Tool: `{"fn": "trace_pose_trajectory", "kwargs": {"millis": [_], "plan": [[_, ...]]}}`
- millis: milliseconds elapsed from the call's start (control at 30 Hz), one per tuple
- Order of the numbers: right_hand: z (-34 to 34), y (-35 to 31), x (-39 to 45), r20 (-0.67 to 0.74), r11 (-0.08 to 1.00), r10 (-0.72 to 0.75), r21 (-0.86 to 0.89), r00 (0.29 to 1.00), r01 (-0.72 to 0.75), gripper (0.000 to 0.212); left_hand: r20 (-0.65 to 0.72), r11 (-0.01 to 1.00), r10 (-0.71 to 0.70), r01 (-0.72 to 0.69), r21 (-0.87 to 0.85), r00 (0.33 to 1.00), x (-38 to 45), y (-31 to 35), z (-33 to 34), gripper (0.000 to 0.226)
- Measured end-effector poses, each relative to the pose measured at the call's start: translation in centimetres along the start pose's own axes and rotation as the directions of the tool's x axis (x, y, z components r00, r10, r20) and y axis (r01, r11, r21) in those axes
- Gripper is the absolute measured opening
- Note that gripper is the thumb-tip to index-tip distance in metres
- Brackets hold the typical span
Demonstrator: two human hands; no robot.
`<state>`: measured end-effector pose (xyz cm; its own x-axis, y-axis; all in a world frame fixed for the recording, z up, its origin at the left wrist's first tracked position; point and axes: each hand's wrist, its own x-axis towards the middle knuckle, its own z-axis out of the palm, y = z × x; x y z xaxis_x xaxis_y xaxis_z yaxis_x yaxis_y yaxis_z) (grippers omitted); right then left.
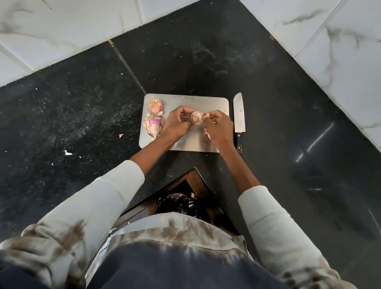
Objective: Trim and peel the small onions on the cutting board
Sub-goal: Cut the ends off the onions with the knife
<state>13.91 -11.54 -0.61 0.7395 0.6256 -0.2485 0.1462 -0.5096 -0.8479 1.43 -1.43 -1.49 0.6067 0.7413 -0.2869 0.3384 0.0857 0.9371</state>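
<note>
A steel cutting board [189, 101] lies on the black counter in front of me. Above its middle I hold a small pale onion [196, 117] between both hands. My left hand [177, 122] grips it from the left with curled fingers. My right hand [218, 127] pinches a strip of its skin on the right side. A second onion [153, 126], purple and partly skinned, lies on the board's left edge. Loose pink peel [156, 106] sits just behind it.
A knife [239, 115] lies on the counter along the board's right edge, blade pointing away from me. Marble-tiled walls [333, 53] meet in a corner behind the board. Small peel scraps [67, 153] dot the black counter [72, 109] on the left.
</note>
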Motion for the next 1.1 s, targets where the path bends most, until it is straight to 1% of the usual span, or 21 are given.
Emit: {"fn": "trace_pose_trajectory", "kwargs": {"millis": [100,200,267,367,467,600,700,867,967,1100], "plan": [[0.1,0.1,0.3,-0.008,0.999,-0.017,-0.029,1.0,0.017,0.007,0.033,0.996,0.032,-0.035,0.087,0.999,-0.3,0.2,-0.1,0.031],[0.1,-0.2,0.3,-0.027,0.999,-0.034,-0.037,0.999,0.033,0.008,-0.017,0.966,0.092,-0.085,0.246,0.996,-0.5,0.2,-0.2,0.031],[-0.1,-0.5,0.4,-0.061,0.999,-0.028,-0.019,0.998,0.027,0.009,-0.07,0.963,0.105,-0.084,0.257,0.992,-0.5,-0.3,-0.4,0.032],[-0.7,-0.5,0.7,-0.083,0.998,-0.01,-0.059,0.997,0.005,0.013,-0.088,0.965,0.089,-0.064,0.254,0.992,-0.6,-0.8,-0.9,0.034],[-1.2,0.3,1.3,-0.073,0.995,0.006,-0.103,0.997,-0.013,0.016,-0.063,0.95,0.098,-0.074,0.302,0.993,-0.6,-1.1,-1.3,0.035],[-2.0,1.2,1.2,-0.028,0.975,0.029,-0.218,0.999,-0.035,0.021,-0.017,0.909,0.139,-0.121,0.399,0.99,-0.8,-0.7,-1.1,0.036],[-2.5,1.5,0.8,-0.042,0.976,0.05,-0.208,0.998,-0.057,0.021,0.024,0.86,0.189,-0.177,0.479,0.982,-0.9,-0.4,-0.6,0.038],[-3.4,2.2,0.7,-0.066,0.966,0.04,-0.253,0.997,-0.056,0.024,0.088,0.771,0.246,-0.25,0.586,0.965,-0.7,-0.1,0.1,0.044],[-3.9,2.3,0.6,-0.095,0.968,0.039,-0.243,0.995,-0.061,0.023,0.086,0.738,0.263,-0.258,0.624,0.961,-0.5,0.3,0.3,0.046],[-4.0,2.2,0.2,-0.097,0.97,0.011,-0.242,0.995,-0.035,0.024,0.07,0.709,0.275,-0.252,0.658,0.959,0.6,1.0,0.6,0.047]]}}
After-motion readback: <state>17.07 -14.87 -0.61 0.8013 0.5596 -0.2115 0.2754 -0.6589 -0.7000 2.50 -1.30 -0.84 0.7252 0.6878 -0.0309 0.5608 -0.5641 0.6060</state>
